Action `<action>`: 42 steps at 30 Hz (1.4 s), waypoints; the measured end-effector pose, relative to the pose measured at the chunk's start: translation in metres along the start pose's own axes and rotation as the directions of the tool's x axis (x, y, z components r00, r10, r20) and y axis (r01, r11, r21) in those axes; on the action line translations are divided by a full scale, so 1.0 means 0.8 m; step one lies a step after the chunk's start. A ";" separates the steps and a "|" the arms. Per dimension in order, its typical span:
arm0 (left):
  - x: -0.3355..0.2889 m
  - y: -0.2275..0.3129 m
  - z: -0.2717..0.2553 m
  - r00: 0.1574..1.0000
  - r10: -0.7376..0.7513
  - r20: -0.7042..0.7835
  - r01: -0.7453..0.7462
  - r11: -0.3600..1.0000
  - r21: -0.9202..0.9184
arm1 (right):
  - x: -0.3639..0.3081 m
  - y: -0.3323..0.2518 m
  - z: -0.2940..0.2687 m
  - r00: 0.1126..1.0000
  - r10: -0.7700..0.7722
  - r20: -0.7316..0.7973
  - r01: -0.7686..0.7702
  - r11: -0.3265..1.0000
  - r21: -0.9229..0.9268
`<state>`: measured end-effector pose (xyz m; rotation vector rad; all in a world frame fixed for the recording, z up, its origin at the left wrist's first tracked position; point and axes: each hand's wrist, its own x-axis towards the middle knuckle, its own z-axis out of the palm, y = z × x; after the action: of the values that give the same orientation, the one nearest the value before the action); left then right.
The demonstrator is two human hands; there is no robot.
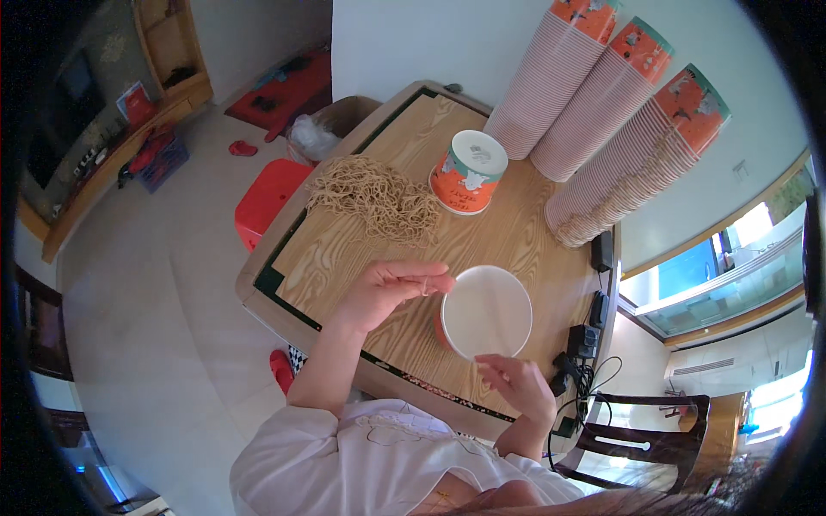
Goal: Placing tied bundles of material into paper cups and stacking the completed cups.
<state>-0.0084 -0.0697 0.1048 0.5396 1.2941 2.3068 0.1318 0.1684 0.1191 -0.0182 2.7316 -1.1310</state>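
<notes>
Left hand forward (right hand half-curled)

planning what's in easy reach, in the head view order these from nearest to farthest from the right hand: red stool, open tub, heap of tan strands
Nearest to the right hand first:
1. open tub: just ahead, slightly left
2. heap of tan strands: farther forward, to the left
3. red stool: farthest, out left past the heap
</notes>
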 end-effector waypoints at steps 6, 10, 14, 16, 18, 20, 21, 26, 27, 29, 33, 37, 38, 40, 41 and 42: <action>-0.007 -0.011 0.031 0.999 -0.016 0.037 0.010 0.989 0.145 | 0.015 -0.034 0.002 0.971 -0.204 -0.126 0.220 0.967 0.129; -0.008 -0.017 0.057 0.968 0.236 0.084 -0.239 0.773 0.588 | 0.038 -0.039 0.018 0.881 -0.234 -0.411 0.345 0.912 0.222; -0.005 -0.031 0.066 0.940 0.331 0.080 -0.298 0.687 0.663 | 0.054 -0.043 0.031 0.832 -0.218 -0.509 0.405 0.866 0.292; -0.002 -0.031 0.067 0.945 0.319 0.076 -0.291 0.710 0.641 | 0.054 -0.025 0.034 0.866 -0.178 -0.467 0.350 0.884 0.311; -0.001 -0.036 0.065 0.950 0.304 0.073 -0.282 0.732 0.620 | 0.047 -0.015 0.031 0.895 -0.135 -0.424 0.292 0.898 0.330; 0.001 -0.044 0.056 0.950 0.310 -0.032 -0.247 0.810 0.531 | 0.041 -0.013 0.022 0.939 -0.047 -0.341 0.224 0.836 0.501; 0.001 -0.044 0.052 0.951 0.308 -0.026 -0.248 0.810 0.532 | 0.038 -0.012 0.017 0.937 -0.045 -0.347 0.225 0.835 0.502; 0.002 -0.042 0.046 0.934 0.357 -0.030 -0.259 0.731 0.631 | 0.032 0.001 -0.001 0.894 -0.045 -0.447 0.201 0.930 0.308; 0.003 -0.043 0.046 0.934 0.355 -0.028 -0.259 0.731 0.632 | 0.030 0.005 -0.004 0.893 -0.043 -0.449 0.201 0.930 0.309; 0.007 -0.044 0.047 0.948 0.308 -0.075 -0.218 0.804 0.554 | 0.025 0.016 -0.011 0.863 -0.016 -0.505 0.177 0.946 0.272; 0.017 -0.046 0.052 0.977 0.210 0.038 -0.188 0.761 0.620 | 0.022 0.039 -0.021 0.792 -0.028 -0.609 0.195 0.958 0.210; 0.033 -0.057 0.087 0.947 0.232 0.220 -0.311 0.509 0.802 | 0.036 0.044 -0.026 0.730 -0.185 -0.658 0.211 0.977 -0.041; 0.041 -0.077 0.088 0.934 0.215 0.285 -0.356 0.513 0.781 | 0.040 0.052 -0.023 0.781 -0.170 -0.601 0.152 0.985 -0.082; 0.047 -0.100 0.085 0.931 0.116 0.345 -0.355 0.503 0.788 | 0.034 0.055 -0.017 0.888 0.046 -0.458 -0.073 0.997 -0.041; 0.048 -0.100 0.083 0.931 0.119 0.344 -0.355 0.502 0.789 | 0.030 0.051 -0.013 0.888 0.043 -0.458 -0.070 0.997 -0.042; 0.049 -0.099 0.079 0.934 0.081 0.348 -0.339 0.506 0.793 | 0.027 0.047 -0.011 0.926 0.043 -0.375 -0.063 0.997 -0.042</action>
<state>0.0069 0.0328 0.0714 1.3417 2.2758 1.4889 0.1116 0.1997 0.0951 0.2935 3.0698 -1.1484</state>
